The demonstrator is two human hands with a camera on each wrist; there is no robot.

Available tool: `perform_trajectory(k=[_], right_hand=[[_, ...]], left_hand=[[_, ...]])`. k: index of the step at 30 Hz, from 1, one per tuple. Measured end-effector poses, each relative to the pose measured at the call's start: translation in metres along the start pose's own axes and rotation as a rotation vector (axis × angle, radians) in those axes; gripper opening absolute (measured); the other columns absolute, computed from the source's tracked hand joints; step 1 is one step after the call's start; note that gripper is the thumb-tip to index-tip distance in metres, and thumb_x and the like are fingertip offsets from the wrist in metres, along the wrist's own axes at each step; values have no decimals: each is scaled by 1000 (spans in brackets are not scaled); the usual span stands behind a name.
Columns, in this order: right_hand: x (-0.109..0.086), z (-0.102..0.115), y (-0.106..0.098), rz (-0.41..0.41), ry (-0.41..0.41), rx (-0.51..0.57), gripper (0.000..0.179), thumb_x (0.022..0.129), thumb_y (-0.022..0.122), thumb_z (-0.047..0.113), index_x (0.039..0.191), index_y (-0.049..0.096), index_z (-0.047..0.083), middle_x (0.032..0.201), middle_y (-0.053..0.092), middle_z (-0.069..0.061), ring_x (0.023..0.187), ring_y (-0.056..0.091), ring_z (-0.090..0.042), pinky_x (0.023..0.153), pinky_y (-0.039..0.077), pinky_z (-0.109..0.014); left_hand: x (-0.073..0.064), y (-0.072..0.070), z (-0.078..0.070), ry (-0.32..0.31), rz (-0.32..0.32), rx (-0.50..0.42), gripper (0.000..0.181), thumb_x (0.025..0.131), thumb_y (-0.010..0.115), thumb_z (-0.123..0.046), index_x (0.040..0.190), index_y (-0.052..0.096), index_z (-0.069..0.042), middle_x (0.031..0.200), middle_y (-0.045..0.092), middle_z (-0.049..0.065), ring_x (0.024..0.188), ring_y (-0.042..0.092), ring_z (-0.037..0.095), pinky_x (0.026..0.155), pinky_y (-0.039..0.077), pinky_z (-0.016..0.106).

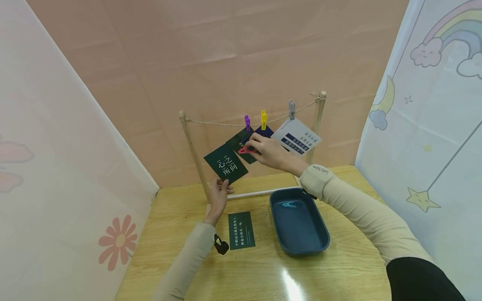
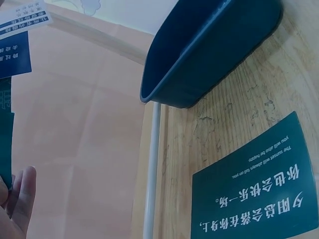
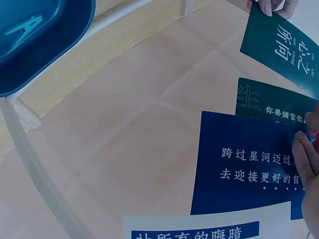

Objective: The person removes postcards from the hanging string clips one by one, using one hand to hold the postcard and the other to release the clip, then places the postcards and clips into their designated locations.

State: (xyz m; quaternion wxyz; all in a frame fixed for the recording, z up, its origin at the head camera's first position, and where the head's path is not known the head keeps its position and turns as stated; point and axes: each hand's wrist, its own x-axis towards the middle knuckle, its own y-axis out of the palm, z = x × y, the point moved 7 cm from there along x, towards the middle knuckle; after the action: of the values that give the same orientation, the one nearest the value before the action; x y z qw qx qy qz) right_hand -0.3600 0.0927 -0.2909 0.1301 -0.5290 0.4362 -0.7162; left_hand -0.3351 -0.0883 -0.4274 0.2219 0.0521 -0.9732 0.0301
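My left hand (image 1: 219, 194) pinches the lower corner of a dark green card (image 1: 226, 163) with large white characters, held tilted in front of the cord's left part. Beside it, my right hand (image 1: 269, 151) pinches a red clothespin (image 1: 247, 150) near that card's upper right edge. Three cards hang from the cord (image 1: 218, 123): a green one (image 3: 259, 102) under a purple clothespin (image 1: 247, 123), a dark blue one (image 3: 249, 164) under a yellow clothespin (image 1: 264, 120), and a white one (image 1: 297, 137) under a grey clothespin (image 1: 291, 110). My right hand partly covers the blue and green ones.
Wooden posts (image 1: 193, 154) hold up the cord. On the table (image 1: 180, 234) lies another green card (image 1: 242, 230). To its right stands a blue basin (image 1: 301, 238) with a light blue clothespin (image 1: 289, 204) inside. A white rod (image 1: 252, 193) runs behind them.
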Motion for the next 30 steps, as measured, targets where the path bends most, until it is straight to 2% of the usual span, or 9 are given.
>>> perform_trajectory(k=[1, 4, 9, 12, 17, 22, 25, 28, 30], right_hand=[[-1, 0, 0, 2, 1, 1, 22, 87, 74, -2, 108, 69, 0, 99, 57, -10, 73, 57, -16, 59, 53, -28], [-3, 1, 1, 12, 3, 3, 22, 87, 74, -1, 109, 69, 0, 99, 57, -9, 73, 57, -17, 60, 54, -27], [-7, 0, 3, 9, 3, -5, 21, 87, 74, -1, 108, 69, -1, 99, 57, -9, 73, 57, -17, 61, 54, -26], [-8, -1, 3, 4, 8, -7, 21, 87, 74, -1, 107, 69, 0, 98, 57, -8, 72, 56, -16, 60, 53, -26], [-12, -2, 5, 8, 21, 0, 22, 86, 75, -2, 107, 69, 1, 98, 57, -8, 70, 56, -15, 59, 52, -27], [-16, -2, 7, 16, 30, 10, 22, 86, 75, -2, 107, 69, 0, 99, 58, -9, 70, 57, -15, 58, 51, -27], [-18, -2, 7, 15, 31, 10, 23, 86, 76, -1, 107, 69, 0, 99, 58, -10, 70, 57, -15, 58, 51, -27], [-21, -3, 8, 10, 30, 7, 22, 86, 76, -1, 106, 69, 1, 98, 58, -9, 70, 57, -15, 57, 51, -27], [-23, -4, 10, 8, 31, 0, 21, 85, 76, -1, 106, 69, 1, 97, 57, -9, 70, 57, -15, 57, 51, -26]], left_hand=[[-2, 1, -4, -4, 4, 0, 12, 99, 49, 12, 107, 50, 20, 97, 53, 38, 78, 66, 43, 71, 59, 53], [-4, 1, -2, -19, 8, -8, 12, 99, 49, 11, 107, 49, 20, 98, 52, 38, 77, 66, 41, 72, 59, 53], [0, 1, 20, -23, -6, -27, 11, 99, 48, 11, 107, 49, 19, 97, 52, 37, 75, 67, 37, 70, 59, 54], [3, 0, 31, -29, -22, -18, 9, 100, 49, 9, 106, 51, 15, 96, 54, 31, 74, 67, 34, 68, 61, 49], [4, -2, 35, -24, -39, 0, 10, 100, 53, 1, 105, 54, 11, 94, 55, 23, 72, 68, 23, 66, 62, 39], [2, -1, 36, -26, -33, 2, 11, 100, 53, 1, 107, 54, 10, 96, 55, 23, 77, 68, 39, 66, 62, 37], [2, -2, 38, -37, -33, 6, 11, 100, 53, 2, 108, 54, 10, 97, 55, 24, 78, 68, 41, 67, 62, 37], [2, -3, 35, -33, -32, -2, 12, 100, 52, 4, 108, 53, 13, 97, 55, 28, 77, 68, 41, 68, 62, 43], [1, -3, 30, -22, -24, -14, 12, 100, 50, 7, 108, 52, 16, 97, 54, 33, 78, 66, 47, 69, 61, 49]])
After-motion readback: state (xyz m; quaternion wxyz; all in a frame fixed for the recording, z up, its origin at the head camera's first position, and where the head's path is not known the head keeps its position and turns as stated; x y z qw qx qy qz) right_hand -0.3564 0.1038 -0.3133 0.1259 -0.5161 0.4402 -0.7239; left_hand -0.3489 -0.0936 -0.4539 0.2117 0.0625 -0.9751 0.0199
